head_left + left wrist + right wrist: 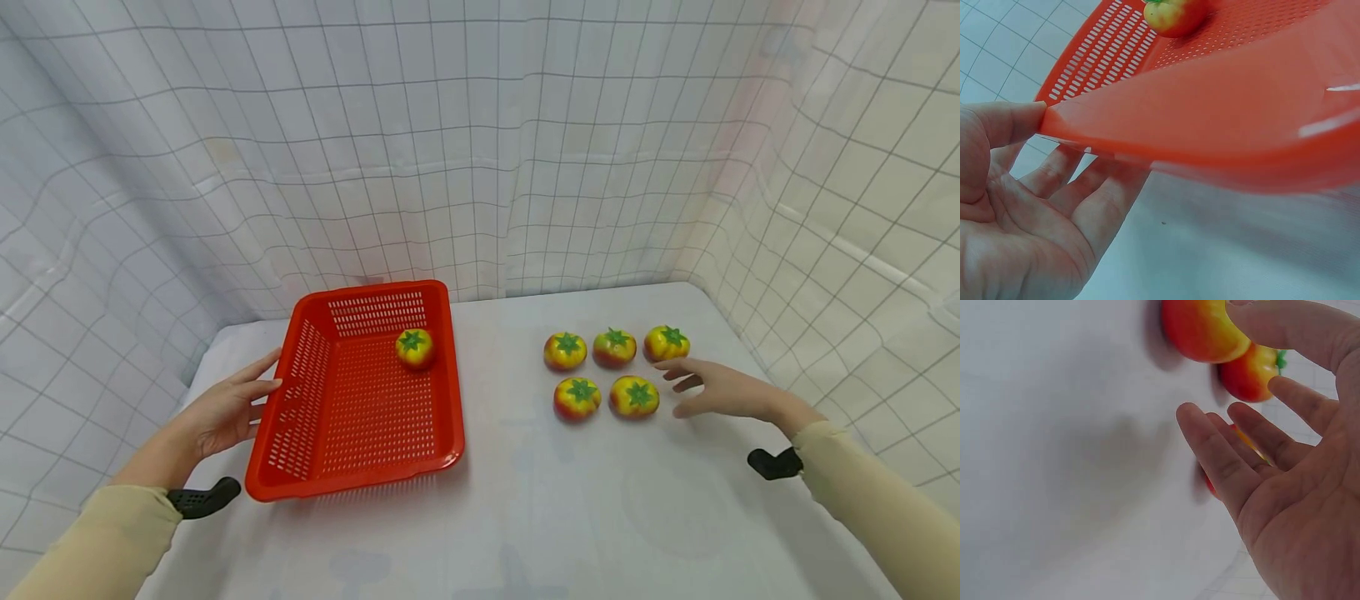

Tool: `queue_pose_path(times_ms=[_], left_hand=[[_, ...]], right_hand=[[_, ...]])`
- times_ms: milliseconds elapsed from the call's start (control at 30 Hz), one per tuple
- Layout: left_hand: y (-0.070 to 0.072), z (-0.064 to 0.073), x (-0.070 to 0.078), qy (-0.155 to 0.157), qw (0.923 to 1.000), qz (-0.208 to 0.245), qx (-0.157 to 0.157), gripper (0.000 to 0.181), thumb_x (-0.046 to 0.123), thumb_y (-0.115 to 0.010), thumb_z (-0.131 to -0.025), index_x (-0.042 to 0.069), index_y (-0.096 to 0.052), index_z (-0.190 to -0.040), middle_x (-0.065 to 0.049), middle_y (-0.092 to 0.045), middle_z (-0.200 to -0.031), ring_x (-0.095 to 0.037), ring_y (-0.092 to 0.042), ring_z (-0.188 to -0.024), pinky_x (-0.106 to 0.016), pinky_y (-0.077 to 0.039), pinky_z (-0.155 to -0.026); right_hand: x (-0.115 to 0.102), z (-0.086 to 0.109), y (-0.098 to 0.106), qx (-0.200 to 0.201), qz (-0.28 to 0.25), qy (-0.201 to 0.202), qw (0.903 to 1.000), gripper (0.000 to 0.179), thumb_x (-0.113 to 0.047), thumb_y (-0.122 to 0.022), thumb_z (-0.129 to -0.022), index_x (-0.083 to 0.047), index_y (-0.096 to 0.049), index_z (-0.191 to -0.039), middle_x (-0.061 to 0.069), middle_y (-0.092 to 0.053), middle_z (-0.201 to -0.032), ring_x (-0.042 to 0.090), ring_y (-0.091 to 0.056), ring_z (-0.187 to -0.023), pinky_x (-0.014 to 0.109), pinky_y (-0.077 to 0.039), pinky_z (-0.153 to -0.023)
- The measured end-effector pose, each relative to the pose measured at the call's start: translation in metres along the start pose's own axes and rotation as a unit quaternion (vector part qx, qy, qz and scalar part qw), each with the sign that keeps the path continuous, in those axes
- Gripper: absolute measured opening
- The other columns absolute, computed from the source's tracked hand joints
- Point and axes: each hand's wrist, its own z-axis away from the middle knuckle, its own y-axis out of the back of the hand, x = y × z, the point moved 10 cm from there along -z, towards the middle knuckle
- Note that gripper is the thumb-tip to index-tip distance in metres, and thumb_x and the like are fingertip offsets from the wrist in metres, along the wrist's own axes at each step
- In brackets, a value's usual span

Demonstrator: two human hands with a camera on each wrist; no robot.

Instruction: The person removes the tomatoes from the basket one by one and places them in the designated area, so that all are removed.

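Note:
A red plastic basket (375, 417) with slotted walls stands on the left of the table. Thumb above and fingers below, my left hand (225, 410) holds its left rim, which the left wrist view shows close up. Inside the basket, near its right wall, lies one red-and-yellow tomato (415, 348) with a green star-shaped top. Several similar tomatoes (577, 399) sit in two rows on the right. My right hand (720, 390) hovers just right of the nearest-row tomato (634, 397) and below the far-right tomato (667, 342), fingers spread and holding nothing.
A white table (525, 517) carries everything. White grid-patterned curtains (480, 150) enclose the back and both sides. Each wrist wears a black strap device (204, 498).

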Motion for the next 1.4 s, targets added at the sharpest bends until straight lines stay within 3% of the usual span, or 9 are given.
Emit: queue_pose_path(times_ms=[167, 300, 467, 667, 900, 1067, 1400], left_hand=[[0.001, 0.001, 0.0, 0.0, 1.0, 0.001, 0.0, 0.074, 0.027, -0.049, -0.11, 0.035, 0.0, -0.164, 0.01, -0.066, -0.123, -0.02, -0.069, -0.106, -0.044, -0.058, -0.089], [0.002, 0.002, 0.001, 0.002, 1.0, 0.003, 0.0, 0.073, 0.026, -0.048, -0.11, 0.035, 0.0, -0.164, 0.009, -0.067, -0.122, -0.02, -0.068, -0.105, -0.045, -0.059, -0.089], [0.001, 0.003, -0.001, 0.004, 1.0, -0.003, -0.001, 0.075, 0.027, -0.049, -0.11, 0.035, 0.002, -0.164, 0.01, -0.066, -0.123, -0.021, -0.068, -0.107, -0.045, -0.058, -0.091], [0.002, 0.001, -0.002, 0.017, 0.9999, 0.001, 0.002, 0.077, 0.026, -0.05, -0.109, 0.036, 0.003, -0.164, 0.009, -0.065, -0.124, -0.021, -0.067, -0.108, -0.046, -0.056, -0.093], [0.001, 0.0, -0.001, 0.031, 0.9995, 0.008, 0.006, 0.079, 0.024, -0.052, -0.109, 0.036, 0.005, -0.163, 0.006, -0.064, -0.124, -0.022, -0.066, -0.109, -0.047, -0.056, -0.094], [-0.002, -0.001, 0.0, 0.035, 0.9992, 0.018, 0.002, 0.077, 0.021, -0.049, -0.11, 0.035, 0.005, -0.164, 0.002, -0.064, -0.123, -0.022, -0.066, -0.107, -0.047, -0.057, -0.091], [-0.005, 0.001, 0.002, 0.033, 0.9992, 0.02, 0.005, 0.078, 0.021, -0.05, -0.11, 0.034, 0.005, -0.164, 0.002, -0.064, -0.123, -0.022, -0.066, -0.108, -0.046, -0.057, -0.091]], right_hand=[[-0.012, 0.006, 0.015, 0.021, 0.008, 0.024, 0.9995, 0.077, -0.031, -0.079, -0.091, -0.002, -0.041, -0.152, 0.022, -0.048, -0.148, 0.04, -0.05, -0.132, 0.051, -0.05, -0.099], [-0.031, 0.005, 0.022, 0.035, 0.013, 0.052, 0.9979, 0.075, -0.027, -0.078, -0.092, -0.002, -0.041, -0.153, 0.022, -0.049, -0.147, 0.041, -0.051, -0.131, 0.039, -0.054, -0.094], [-0.057, -0.005, 0.025, 0.054, 0.015, 0.082, 0.9951, 0.07, -0.025, -0.08, -0.091, -0.011, -0.047, -0.151, 0.014, -0.05, -0.149, 0.038, -0.051, -0.131, 0.037, -0.053, -0.096], [-0.09, -0.025, 0.015, 0.044, 0.012, 0.088, 0.9951, 0.066, -0.028, -0.08, -0.091, -0.024, -0.05, -0.149, 0.007, -0.052, -0.147, 0.033, -0.052, -0.13, 0.045, -0.051, -0.101], [-0.136, -0.048, 0.0, 0.022, 0.002, 0.128, 0.9915, 0.064, -0.027, -0.079, -0.092, -0.022, -0.05, -0.149, 0.001, -0.052, -0.146, 0.029, -0.056, -0.127, 0.042, -0.051, -0.102], [-0.164, -0.065, -0.013, 0.001, -0.005, 0.134, 0.9909, 0.062, -0.027, -0.078, -0.092, -0.025, -0.051, -0.148, -0.002, -0.052, -0.147, 0.033, -0.053, -0.131, 0.044, -0.049, -0.105], [-0.215, -0.094, -0.036, -0.023, -0.011, 0.192, 0.981, 0.059, -0.026, -0.077, -0.092, -0.024, -0.053, -0.146, -0.007, -0.054, -0.143, 0.016, -0.052, -0.129, 0.04, -0.046, -0.108]])
